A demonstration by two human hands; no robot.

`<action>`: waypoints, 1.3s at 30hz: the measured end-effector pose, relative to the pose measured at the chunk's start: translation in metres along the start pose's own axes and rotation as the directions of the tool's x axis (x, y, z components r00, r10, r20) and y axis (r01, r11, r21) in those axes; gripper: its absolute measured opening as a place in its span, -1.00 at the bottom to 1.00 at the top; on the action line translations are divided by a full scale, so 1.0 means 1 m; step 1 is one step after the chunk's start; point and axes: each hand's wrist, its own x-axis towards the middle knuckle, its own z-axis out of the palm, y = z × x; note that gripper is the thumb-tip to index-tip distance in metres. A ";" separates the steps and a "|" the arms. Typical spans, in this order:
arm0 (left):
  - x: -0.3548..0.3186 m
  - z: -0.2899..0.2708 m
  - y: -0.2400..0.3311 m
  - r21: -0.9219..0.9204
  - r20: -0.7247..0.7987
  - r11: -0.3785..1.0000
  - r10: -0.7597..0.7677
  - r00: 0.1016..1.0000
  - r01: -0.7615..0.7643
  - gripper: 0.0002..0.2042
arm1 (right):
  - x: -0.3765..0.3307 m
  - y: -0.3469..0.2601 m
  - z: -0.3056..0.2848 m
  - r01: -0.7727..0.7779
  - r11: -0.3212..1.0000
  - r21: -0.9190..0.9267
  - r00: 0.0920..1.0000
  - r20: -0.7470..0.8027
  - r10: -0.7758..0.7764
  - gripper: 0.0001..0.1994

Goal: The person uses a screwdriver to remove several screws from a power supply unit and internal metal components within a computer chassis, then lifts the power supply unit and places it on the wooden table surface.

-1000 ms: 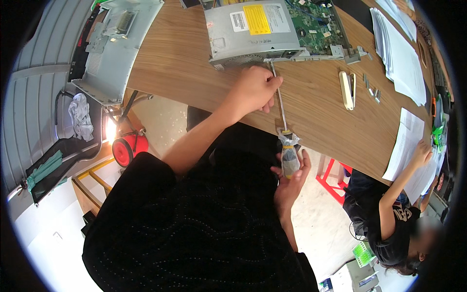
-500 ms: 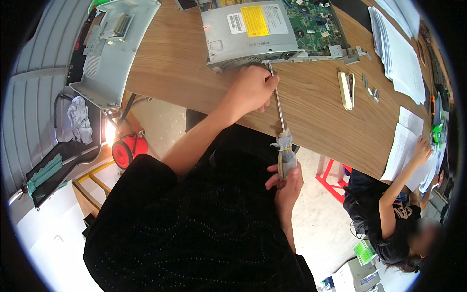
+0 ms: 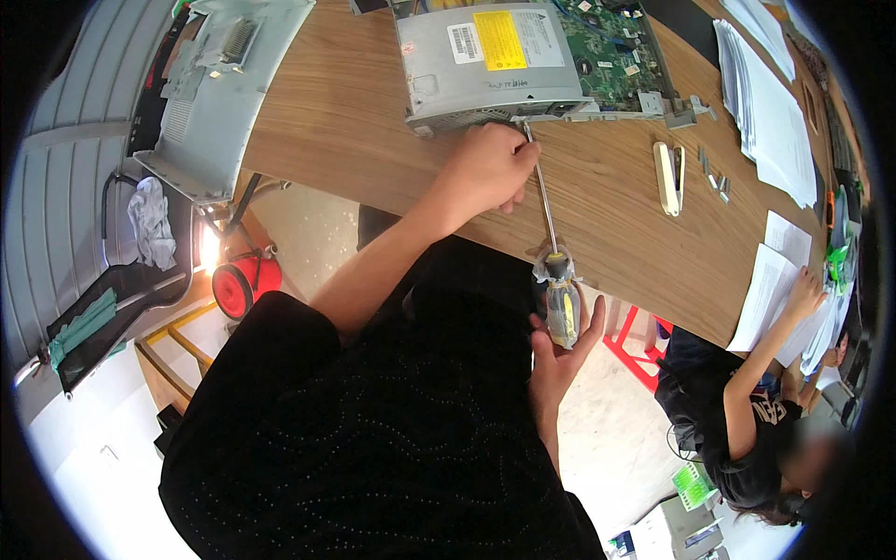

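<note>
A long screwdriver [image 3: 547, 213] spans the gap between my hands, its handle wrapped in clear plastic and its tip at the front edge of an opened metal electronics chassis [image 3: 427, 79]. Close to that tip, my left hand [image 3: 481, 175] is closed, thumb and fingers pinching the shaft. My right hand [image 3: 556, 371] cups the handle's lower end from beneath, the fingers loosely around it. On the chassis sit a silver box with a yellow label [image 3: 500, 41] and a green circuit board [image 3: 611, 61]. The exact spot the tip touches is hidden by my left hand.
A detached grey cover panel [image 3: 229, 103] lies at the table's left. To the right are a cream stapler-like tool [image 3: 666, 177], several small metal pieces [image 3: 717, 179], a paper stack [image 3: 761, 117] and loose sheets [image 3: 770, 280]. Another person [image 3: 747, 411] sits at the right, one hand on the papers.
The screwdriver handle has turned, showing its yellow and dark parts, and my right hand's fingers have shifted and loosened around it. My left hand stays at the shaft.
</note>
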 end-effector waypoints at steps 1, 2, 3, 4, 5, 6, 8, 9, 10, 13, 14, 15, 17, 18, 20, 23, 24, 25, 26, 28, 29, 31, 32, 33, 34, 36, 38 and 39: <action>0.000 0.000 0.000 -0.007 0.001 1.000 -0.003 1.000 0.003 -0.60 | -0.002 0.001 0.001 -0.227 0.896 0.382 0.974 0.093 0.207 -0.44; 0.000 0.000 0.000 -0.017 0.007 1.000 0.000 1.000 0.000 -0.60 | -0.002 0.001 0.001 -0.371 0.608 0.702 0.927 0.245 0.283 -0.40; 0.000 0.000 0.000 -0.004 0.008 1.000 0.002 1.000 -0.002 -0.61 | -0.003 0.002 0.002 -0.440 0.609 0.660 0.898 0.328 0.293 -0.37; 0.001 0.000 0.000 0.004 0.010 1.000 0.008 1.000 -0.008 -0.61 | -0.003 0.001 0.001 -0.496 0.694 0.521 0.865 0.364 0.345 -0.33; 0.001 0.000 0.000 0.010 0.012 1.000 0.009 1.000 -0.009 -0.62 | -0.004 0.002 0.002 -0.391 0.862 0.322 0.917 0.218 0.335 -0.33; 0.000 0.000 0.000 0.004 0.013 1.000 0.002 1.000 -0.002 -0.62 | -0.004 0.001 0.001 -0.307 0.948 0.078 0.949 0.099 0.299 -0.33; 0.001 -0.001 -0.001 -0.005 0.005 1.000 -0.002 1.000 0.002 -0.62 | -0.005 0.000 0.002 -0.113 0.991 0.074 0.992 -0.047 0.116 -0.39; 0.001 -0.001 -0.001 -0.014 0.005 1.000 0.003 1.000 -0.003 -0.62 | -0.004 0.000 0.004 -0.233 0.934 0.269 0.963 -0.067 0.260 -0.42; 0.001 -0.001 -0.001 -0.022 0.008 1.000 0.006 1.000 -0.006 -0.62 | -0.004 -0.002 0.004 -0.330 0.824 0.461 0.930 0.011 0.366 -0.44; 0.001 -0.001 -0.001 -0.010 0.015 1.000 0.001 1.000 -0.001 -0.61 | -0.001 -0.005 0.007 -0.422 0.844 0.330 0.901 0.259 0.349 -0.32; 0.000 -0.001 -0.001 -0.006 0.009 1.000 -0.003 1.000 0.003 -0.61 | -0.001 -0.007 0.006 -0.488 0.868 0.091 0.870 0.135 0.475 -0.28; 0.000 -0.001 0.000 -0.010 0.011 1.000 -0.005 1.000 0.005 -0.61 | 0.000 -0.007 0.007 -0.136 0.990 -0.026 0.983 0.121 0.138 -0.29; 0.000 -0.001 0.000 -0.026 0.005 1.000 0.005 1.000 -0.005 -0.60 | 0.000 -0.008 0.006 -0.193 0.948 0.255 0.975 -0.055 0.213 -0.36; 0.000 -0.001 0.001 -0.033 0.006 0.999 0.003 1.000 -0.003 -0.60 | -0.001 -0.008 0.006 -0.237 0.903 0.358 0.960 -0.054 0.273 -0.40; 0.000 -0.001 0.001 -0.045 0.019 0.999 -0.003 1.000 0.004 -0.60 | -0.001 -0.008 0.005 -0.441 0.749 0.494 0.898 0.227 0.378 -0.34; 0.000 -0.001 0.001 -0.032 0.008 0.999 0.003 1.000 -0.002 -0.60 | 0.000 -0.008 0.003 -0.256 0.967 0.008 0.964 0.080 0.255 -0.23; -0.001 -0.001 0.001 -0.034 0.003 0.999 -0.002 1.000 0.002 -0.60 | -0.001 -0.007 0.004 -0.130 0.991 0.031 0.991 0.017 0.129 -0.27; -0.001 -0.001 0.001 -0.036 -0.001 0.999 -0.005 1.000 0.005 -0.60 | 0.000 -0.007 0.004 0.012 1.000 0.025 0.999 -0.032 -0.011 -0.31; 0.000 -0.001 0.001 -0.039 -0.006 0.999 -0.006 1.000 0.006 -0.60 | -0.001 -0.007 0.005 -0.014 0.997 0.080 0.999 -0.034 0.017 -0.33; 0.000 -0.002 0.000 -0.047 -0.004 0.999 -0.007 1.000 0.007 -0.61 | -0.001 -0.007 0.005 -0.313 0.882 0.351 0.948 0.066 0.310 -0.30; 0.000 -0.001 0.000 -0.051 0.003 0.999 -0.009 1.000 0.009 -0.61 | 0.000 -0.007 0.003 -0.524 0.752 0.401 0.851 0.216 0.478 -0.25; 0.001 -0.002 -0.001 -0.044 0.012 0.999 -0.001 1.000 0.002 -0.62 | 0.001 -0.006 0.001 -0.589 0.793 0.158 0.808 0.098 0.581 -0.21; 0.001 -0.002 -0.001 -0.042 0.014 0.999 -0.004 1.000 0.004 -0.62 | -0.001 -0.004 0.002 -0.319 0.945 0.078 0.947 0.066 0.314 -0.26; 0.000 -0.001 -0.001 -0.050 0.015 0.999 -0.010 1.000 0.011 -0.62 | 0.000 -0.003 -0.001 -0.011 0.998 -0.057 1.000 0.017 0.012 -0.31; 0.000 -0.001 -0.001 -0.055 0.013 0.998 -0.011 1.000 0.012 -0.63 | -0.001 -0.001 -0.001 0.009 1.000 -0.019 1.000 0.030 -0.009 -0.33; 0.000 -0.001 -0.002 -0.064 0.008 0.998 -0.015 1.000 0.015 -0.64 | -0.002 0.002 -0.005 -0.112 0.960 0.255 0.994 0.015 0.112 -0.36; 0.000 -0.001 -0.002 -0.077 0.014 0.997 -0.016 1.000 0.017 -0.64 | -0.002 0.006 -0.008 -0.495 0.736 0.462 0.866 0.198 0.459 -0.33; 0.000 -0.001 -0.002 -0.071 0.013 0.997 -0.016 1.000 0.017 -0.64 | -0.003 0.007 -0.008 -0.544 0.740 0.396 0.837 0.188 0.515 -0.32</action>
